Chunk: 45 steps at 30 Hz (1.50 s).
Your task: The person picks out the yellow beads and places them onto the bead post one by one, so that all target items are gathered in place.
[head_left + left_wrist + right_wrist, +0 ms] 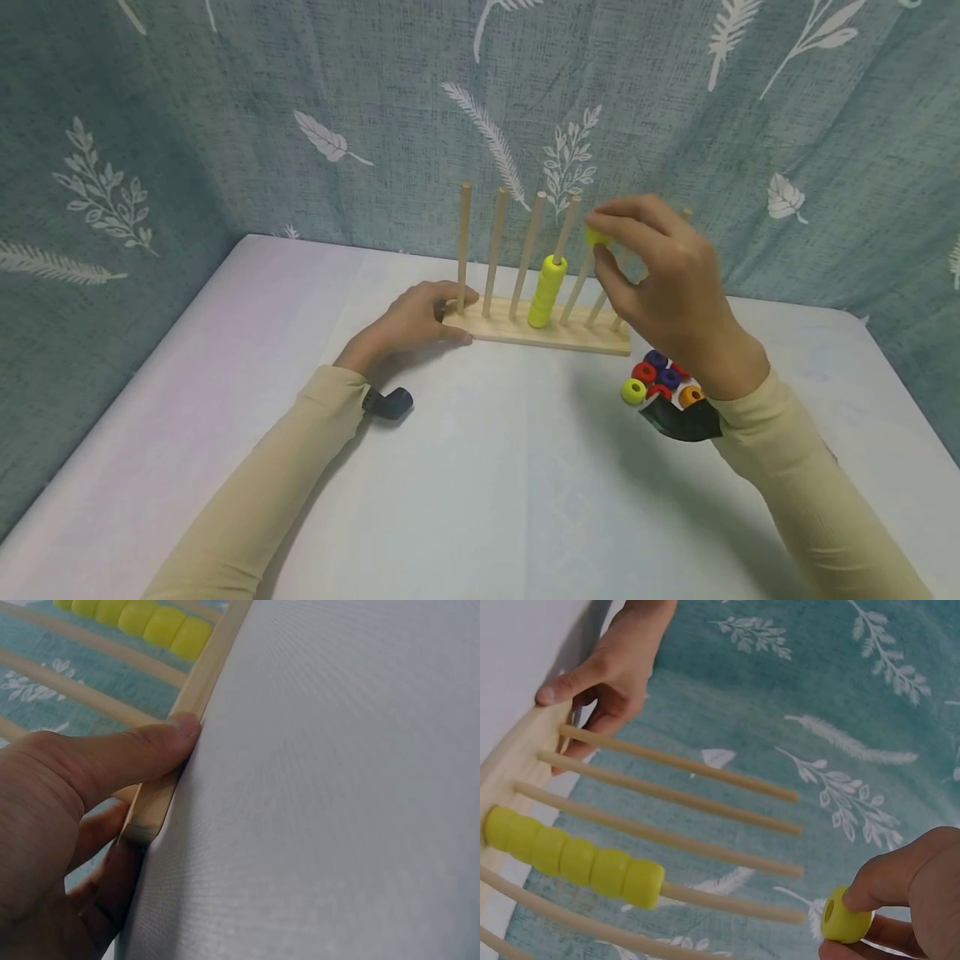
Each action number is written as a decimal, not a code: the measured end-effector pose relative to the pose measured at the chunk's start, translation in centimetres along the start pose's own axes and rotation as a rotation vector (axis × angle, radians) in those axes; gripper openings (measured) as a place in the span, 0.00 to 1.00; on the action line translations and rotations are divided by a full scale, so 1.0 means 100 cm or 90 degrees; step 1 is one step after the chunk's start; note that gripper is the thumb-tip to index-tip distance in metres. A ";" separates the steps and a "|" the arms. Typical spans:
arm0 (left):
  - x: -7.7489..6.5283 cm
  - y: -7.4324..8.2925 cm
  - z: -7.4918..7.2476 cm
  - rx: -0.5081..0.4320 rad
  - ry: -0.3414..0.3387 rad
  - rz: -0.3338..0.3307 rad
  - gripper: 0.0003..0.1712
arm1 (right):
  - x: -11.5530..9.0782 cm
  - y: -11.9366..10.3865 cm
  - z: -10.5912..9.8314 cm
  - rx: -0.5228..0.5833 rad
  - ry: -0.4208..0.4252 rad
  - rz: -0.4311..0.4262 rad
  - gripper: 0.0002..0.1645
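Note:
A wooden peg stand (pixel 517 333) with a row of upright pegs is on the table, and several yellow beads (pixel 546 292) are stacked on its middle peg. My left hand (pixel 416 318) grips the left end of the base, thumb on the near edge and fingers behind, as the left wrist view shows. Between thumb and fingers my right hand (pixel 667 275) pinches one yellow bead (pixel 847 915). In the right wrist view that bead's hole faces the tip of the peg carrying the stack, a small gap apart. The right hand hides the stand's rightmost pegs in part.
Loose beads in red, purple, orange and yellow (pixel 633 391) lie on the white table (pixel 465 483) right of the stand, partly behind the right wrist's black strap (pixel 682 419). A teal leaf-patterned curtain (pixel 390 108) hangs behind the table.

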State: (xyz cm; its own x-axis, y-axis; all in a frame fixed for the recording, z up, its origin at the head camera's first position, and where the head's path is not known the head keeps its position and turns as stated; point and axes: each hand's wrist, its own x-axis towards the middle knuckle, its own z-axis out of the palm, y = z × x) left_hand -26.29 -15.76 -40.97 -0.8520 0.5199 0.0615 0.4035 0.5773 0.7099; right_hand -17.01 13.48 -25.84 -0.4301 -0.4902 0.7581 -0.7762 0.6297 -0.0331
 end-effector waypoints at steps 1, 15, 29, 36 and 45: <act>0.000 0.000 0.000 -0.001 0.001 -0.001 0.36 | 0.003 0.000 0.000 0.000 0.000 -0.001 0.16; -0.001 0.002 -0.001 0.003 -0.002 0.004 0.36 | 0.030 0.011 0.003 -0.022 -0.027 0.010 0.17; 0.001 -0.005 0.000 -0.005 -0.005 0.002 0.35 | 0.040 0.017 0.011 -0.014 -0.086 0.050 0.18; 0.001 -0.004 0.001 0.000 -0.004 -0.001 0.35 | 0.042 0.017 0.014 -0.019 -0.125 0.064 0.17; 0.002 -0.004 0.002 0.004 0.002 -0.005 0.35 | 0.039 0.016 0.009 -0.024 -0.108 0.057 0.16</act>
State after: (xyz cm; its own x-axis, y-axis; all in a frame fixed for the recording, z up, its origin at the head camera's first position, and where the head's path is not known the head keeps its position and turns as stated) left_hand -26.57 -15.81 -41.37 -0.8562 0.5135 0.0575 0.3984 0.5851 0.7063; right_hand -20.35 12.04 -23.50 -0.5700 -0.5238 0.6330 -0.7149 0.6959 -0.0679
